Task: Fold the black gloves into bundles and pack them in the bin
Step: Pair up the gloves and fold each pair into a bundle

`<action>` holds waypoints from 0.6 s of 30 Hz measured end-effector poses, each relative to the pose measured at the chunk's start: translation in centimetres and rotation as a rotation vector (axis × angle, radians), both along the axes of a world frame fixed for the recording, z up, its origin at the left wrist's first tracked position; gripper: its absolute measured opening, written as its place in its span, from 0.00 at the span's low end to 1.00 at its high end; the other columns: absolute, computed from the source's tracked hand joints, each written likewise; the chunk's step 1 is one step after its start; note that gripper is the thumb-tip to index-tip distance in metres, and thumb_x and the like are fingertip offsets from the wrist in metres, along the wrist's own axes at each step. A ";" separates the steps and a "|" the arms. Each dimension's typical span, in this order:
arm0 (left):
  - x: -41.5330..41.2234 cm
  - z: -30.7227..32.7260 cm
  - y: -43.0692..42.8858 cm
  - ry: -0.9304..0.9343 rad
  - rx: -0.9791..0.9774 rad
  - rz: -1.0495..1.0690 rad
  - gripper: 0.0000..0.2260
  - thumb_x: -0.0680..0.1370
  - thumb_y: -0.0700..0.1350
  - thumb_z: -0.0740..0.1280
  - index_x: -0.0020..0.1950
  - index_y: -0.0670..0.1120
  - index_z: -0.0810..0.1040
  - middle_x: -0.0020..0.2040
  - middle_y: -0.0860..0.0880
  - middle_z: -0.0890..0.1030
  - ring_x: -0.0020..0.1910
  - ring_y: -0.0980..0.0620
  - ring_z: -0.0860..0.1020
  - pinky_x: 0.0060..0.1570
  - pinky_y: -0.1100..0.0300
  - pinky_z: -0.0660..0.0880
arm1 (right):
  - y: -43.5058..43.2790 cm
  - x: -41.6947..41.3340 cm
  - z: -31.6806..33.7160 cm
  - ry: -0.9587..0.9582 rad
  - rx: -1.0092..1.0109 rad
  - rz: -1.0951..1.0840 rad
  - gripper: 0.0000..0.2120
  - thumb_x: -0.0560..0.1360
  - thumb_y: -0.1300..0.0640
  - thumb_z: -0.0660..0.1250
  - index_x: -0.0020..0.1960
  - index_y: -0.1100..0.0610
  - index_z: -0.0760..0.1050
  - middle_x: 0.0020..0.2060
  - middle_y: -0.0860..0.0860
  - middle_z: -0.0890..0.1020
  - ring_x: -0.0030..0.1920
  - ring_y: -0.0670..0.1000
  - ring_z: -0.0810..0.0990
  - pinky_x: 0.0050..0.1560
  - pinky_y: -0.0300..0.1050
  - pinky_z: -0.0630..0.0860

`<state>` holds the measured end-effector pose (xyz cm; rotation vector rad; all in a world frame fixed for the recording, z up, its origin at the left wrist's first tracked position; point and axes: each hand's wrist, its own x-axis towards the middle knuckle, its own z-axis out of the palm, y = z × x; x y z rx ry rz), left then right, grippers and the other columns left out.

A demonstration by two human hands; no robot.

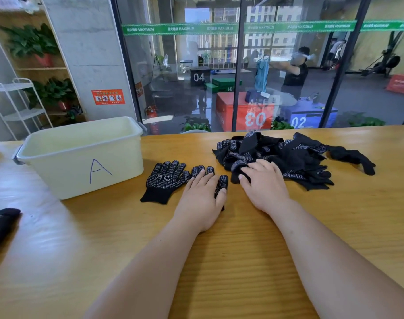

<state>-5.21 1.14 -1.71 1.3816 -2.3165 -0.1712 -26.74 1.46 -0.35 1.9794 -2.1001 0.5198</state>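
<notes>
A cream plastic bin (pixel 81 155) marked "A" stands on the left of the wooden table (pixel 242 249). One black dotted glove (pixel 165 180) lies flat just right of the bin. My left hand (pixel 203 199) rests flat on a second black glove (pixel 221 180), whose fingertips show past my fingers. A heap of black gloves (pixel 288 155) lies at the back right. My right hand (pixel 263 183) lies on the heap's near left edge, fingers curled over a glove; whether it grips is unclear.
Another black glove (pixel 3 224) lies at the table's left edge. A glass wall runs behind the table, with a gym and a person beyond. A white rack (pixel 19 104) and plant shelves stand at the back left.
</notes>
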 end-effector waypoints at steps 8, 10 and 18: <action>0.1 0.5 0.6 0.022 -0.069 0.050 0.23 0.88 0.56 0.53 0.81 0.51 0.70 0.81 0.51 0.70 0.83 0.50 0.61 0.84 0.48 0.52 | 3.5 -0.2 1.4 -0.218 -0.126 0.148 0.11 0.83 0.49 0.62 0.65 0.46 0.74 0.61 0.45 0.80 0.65 0.52 0.76 0.64 0.52 0.74; 0.1 0.5 0.8 0.017 -0.074 0.057 0.23 0.88 0.56 0.53 0.80 0.51 0.71 0.80 0.51 0.71 0.83 0.50 0.62 0.84 0.48 0.53 | 3.0 -0.4 0.8 -0.144 -0.021 0.109 0.22 0.86 0.46 0.57 0.79 0.44 0.66 0.79 0.47 0.69 0.81 0.54 0.61 0.79 0.56 0.63; 0.1 0.6 0.8 0.029 -0.068 0.073 0.23 0.88 0.56 0.53 0.80 0.51 0.71 0.78 0.52 0.73 0.82 0.51 0.63 0.84 0.48 0.52 | 1.3 -0.5 -0.3 0.010 -0.022 0.059 0.22 0.87 0.44 0.50 0.71 0.44 0.78 0.67 0.43 0.81 0.73 0.51 0.70 0.80 0.56 0.58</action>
